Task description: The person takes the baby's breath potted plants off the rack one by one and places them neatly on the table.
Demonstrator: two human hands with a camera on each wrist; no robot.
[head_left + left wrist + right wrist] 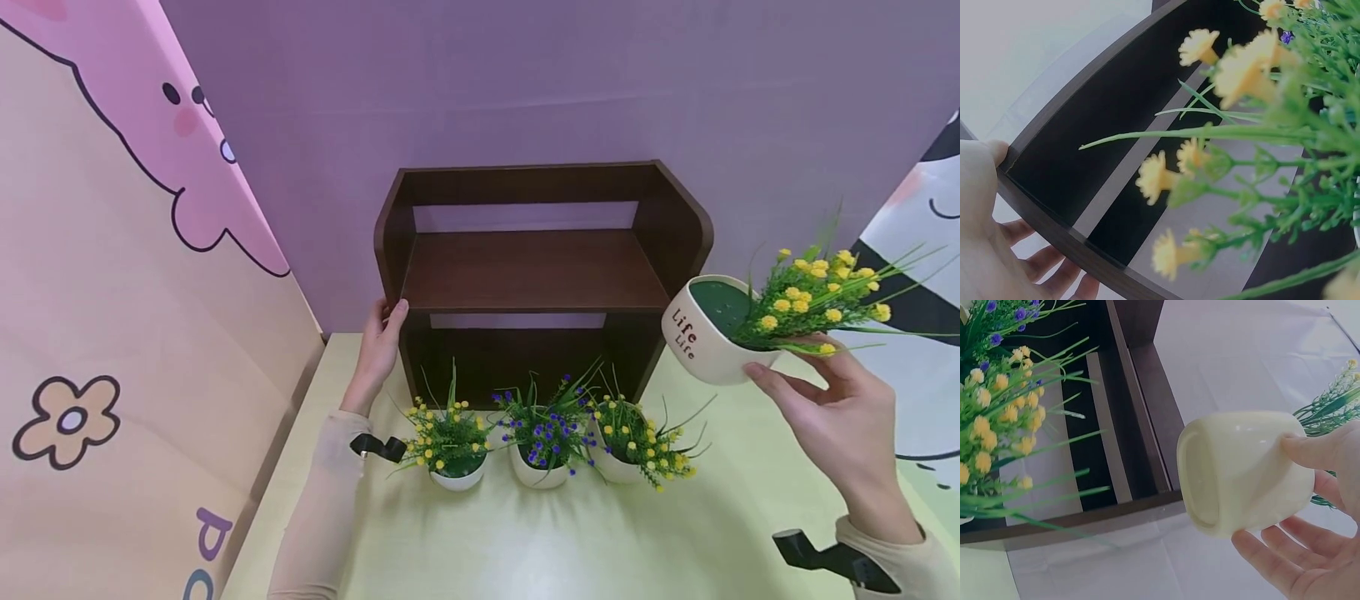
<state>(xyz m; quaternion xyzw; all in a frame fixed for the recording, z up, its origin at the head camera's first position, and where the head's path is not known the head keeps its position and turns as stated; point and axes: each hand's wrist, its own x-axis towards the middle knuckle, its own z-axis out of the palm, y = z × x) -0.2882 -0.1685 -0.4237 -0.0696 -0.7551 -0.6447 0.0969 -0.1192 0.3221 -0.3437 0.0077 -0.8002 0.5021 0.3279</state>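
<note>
My right hand [840, 408] grips a white flowerpot [708, 333] with yellow artificial flowers, raised and tilted beside the right end of a dark brown two-tier shelf [532, 271]. "Life" is printed on the pot. The right wrist view shows thumb and fingers around the pot [1254, 472], its base facing the shelf. My left hand [377, 354] holds the shelf's left side panel around the middle-board level. In the left wrist view, the thumb lies on one face of the panel [1079, 253] and the fingers curl behind it.
Before the shelf stand a yellow-flowered pot [456, 477], a purple-flowered pot [540, 473] and another yellow-flowered pot [618, 467], in a row on the pale green table [525, 550]. A purple cloth wall [525, 83] rises behind; printed cartoon panels [135, 333] flank both sides.
</note>
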